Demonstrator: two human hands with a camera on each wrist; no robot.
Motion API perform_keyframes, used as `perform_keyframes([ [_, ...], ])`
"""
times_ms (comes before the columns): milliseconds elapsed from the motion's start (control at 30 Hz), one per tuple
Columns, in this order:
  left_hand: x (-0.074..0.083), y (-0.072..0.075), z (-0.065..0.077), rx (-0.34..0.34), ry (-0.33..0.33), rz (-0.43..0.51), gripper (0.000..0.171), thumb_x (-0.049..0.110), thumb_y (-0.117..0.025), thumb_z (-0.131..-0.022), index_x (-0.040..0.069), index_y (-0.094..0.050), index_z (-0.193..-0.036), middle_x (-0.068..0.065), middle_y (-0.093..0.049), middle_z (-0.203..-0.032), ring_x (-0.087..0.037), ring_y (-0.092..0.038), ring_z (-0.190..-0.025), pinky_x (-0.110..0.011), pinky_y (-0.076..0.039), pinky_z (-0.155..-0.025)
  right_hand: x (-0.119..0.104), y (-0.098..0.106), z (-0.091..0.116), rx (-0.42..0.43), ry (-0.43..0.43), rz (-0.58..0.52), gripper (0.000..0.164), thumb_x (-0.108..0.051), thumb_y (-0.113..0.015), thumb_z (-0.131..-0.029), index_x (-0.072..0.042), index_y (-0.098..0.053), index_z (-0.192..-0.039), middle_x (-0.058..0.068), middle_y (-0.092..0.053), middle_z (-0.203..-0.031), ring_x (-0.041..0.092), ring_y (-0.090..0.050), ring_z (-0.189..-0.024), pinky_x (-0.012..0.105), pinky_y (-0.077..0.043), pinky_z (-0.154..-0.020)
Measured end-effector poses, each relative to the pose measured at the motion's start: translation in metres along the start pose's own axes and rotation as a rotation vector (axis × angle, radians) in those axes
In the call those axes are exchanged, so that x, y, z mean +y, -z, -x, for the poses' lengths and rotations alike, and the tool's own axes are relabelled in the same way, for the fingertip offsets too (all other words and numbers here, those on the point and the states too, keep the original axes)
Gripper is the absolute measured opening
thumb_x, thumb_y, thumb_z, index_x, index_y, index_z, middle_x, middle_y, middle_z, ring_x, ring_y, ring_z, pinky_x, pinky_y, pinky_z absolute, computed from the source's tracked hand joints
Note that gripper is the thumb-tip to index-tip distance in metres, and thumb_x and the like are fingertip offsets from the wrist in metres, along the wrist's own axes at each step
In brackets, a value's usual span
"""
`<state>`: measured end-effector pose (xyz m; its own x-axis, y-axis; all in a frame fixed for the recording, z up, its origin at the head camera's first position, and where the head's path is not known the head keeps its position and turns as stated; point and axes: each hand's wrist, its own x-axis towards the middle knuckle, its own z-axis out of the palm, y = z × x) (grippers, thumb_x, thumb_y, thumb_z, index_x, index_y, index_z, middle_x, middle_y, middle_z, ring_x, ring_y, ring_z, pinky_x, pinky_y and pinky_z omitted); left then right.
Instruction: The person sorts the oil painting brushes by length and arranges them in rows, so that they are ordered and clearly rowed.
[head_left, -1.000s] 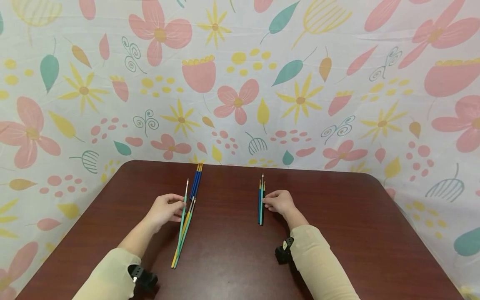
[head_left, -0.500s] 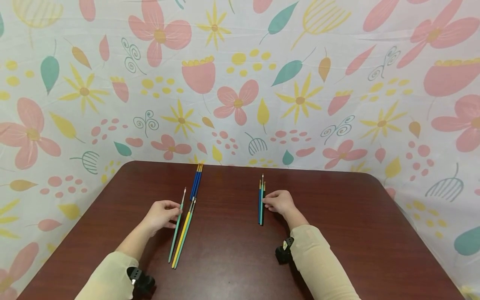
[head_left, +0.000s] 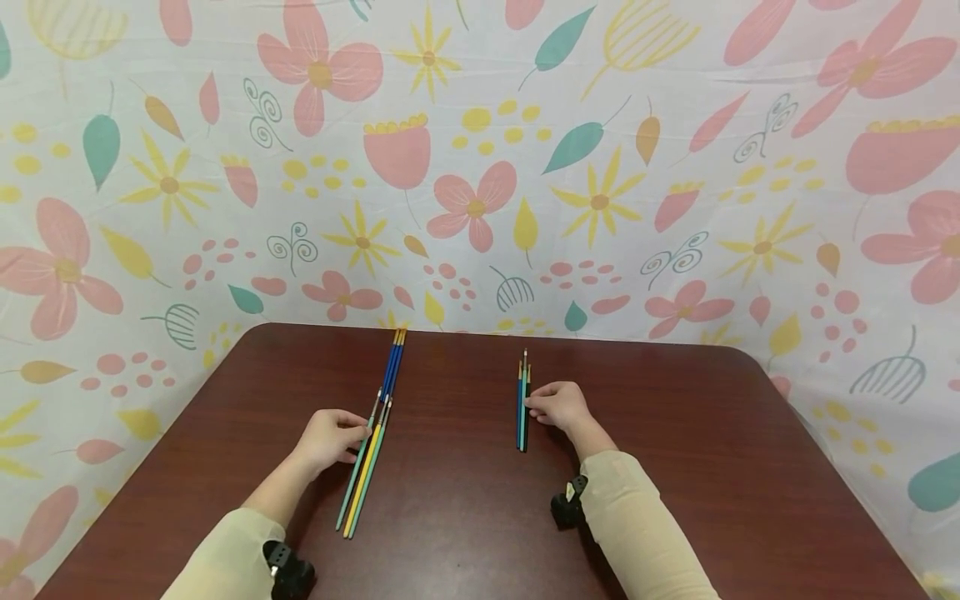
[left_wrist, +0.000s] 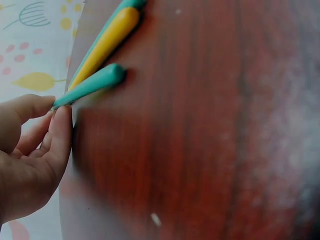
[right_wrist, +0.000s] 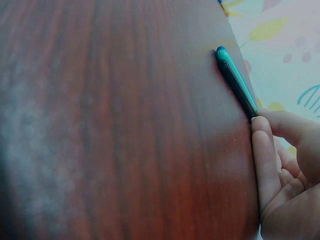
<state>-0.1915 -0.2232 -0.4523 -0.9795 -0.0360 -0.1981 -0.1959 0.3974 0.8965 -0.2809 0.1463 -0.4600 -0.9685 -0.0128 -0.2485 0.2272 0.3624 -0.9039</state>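
My left hand (head_left: 326,440) pinches a slim teal paintbrush (head_left: 349,492) between thumb and fingers, bristles pointing away. Its rounded handle end (left_wrist: 112,75) shows close over the table in the left wrist view. Just right of it lie a yellow paintbrush (head_left: 362,483) and a second teal paintbrush (head_left: 372,471), side by side. My right hand (head_left: 561,406) pinches at a small bunch of paintbrushes lying close together: a blue one (head_left: 518,425), a teal one (head_left: 522,433) in the middle and a black one (right_wrist: 235,82) nearest the fingers.
Several blue paintbrushes (head_left: 392,367) lie at the far edge, beyond the left group's bristles. Everything is on a dark brown wooden table (head_left: 465,517). A flower-patterned cloth (head_left: 480,275) hangs behind it. Black cameras (head_left: 288,571) sit on both sleeves.
My left hand first drew the teal paintbrush left, away from the yellow one, and lowered it. It then moved slightly right, bringing the brush alongside the yellow one. My right hand stays put.
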Motion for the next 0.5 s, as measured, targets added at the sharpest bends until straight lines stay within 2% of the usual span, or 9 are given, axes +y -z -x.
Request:
perform_keyframes([
  [300, 0.0049, -0.0053, 0.0057, 0.107, 0.022, -0.070, 0.024, 0.012, -0.066, -0.087, -0.005, -0.068, -0.104, -0.016, -0.069, -0.091, -0.016, -0.065, -0.072, -0.033, -0.058, -0.059, -0.0013, -0.0004, 0.0013, 0.005, -0.005, 0.000, 0.025, -0.009, -0.070, -0.084, 0.007, -0.066, -0.102, 0.007, -0.068, -0.077, 0.008, -0.063, -0.060, 0.024, -0.056, -0.059],
  [500, 0.0074, -0.0080, 0.0076, 0.141, 0.040, -0.114, 0.023, 0.014, -0.068, -0.085, -0.003, -0.069, -0.100, -0.013, -0.068, -0.081, -0.015, -0.063, -0.064, -0.031, -0.056, -0.054, -0.0027, -0.0003, 0.0025, 0.004, -0.012, 0.000, 0.025, -0.009, -0.070, -0.084, 0.007, -0.065, -0.102, 0.007, -0.067, -0.077, 0.008, -0.063, -0.061, 0.024, -0.056, -0.060],
])
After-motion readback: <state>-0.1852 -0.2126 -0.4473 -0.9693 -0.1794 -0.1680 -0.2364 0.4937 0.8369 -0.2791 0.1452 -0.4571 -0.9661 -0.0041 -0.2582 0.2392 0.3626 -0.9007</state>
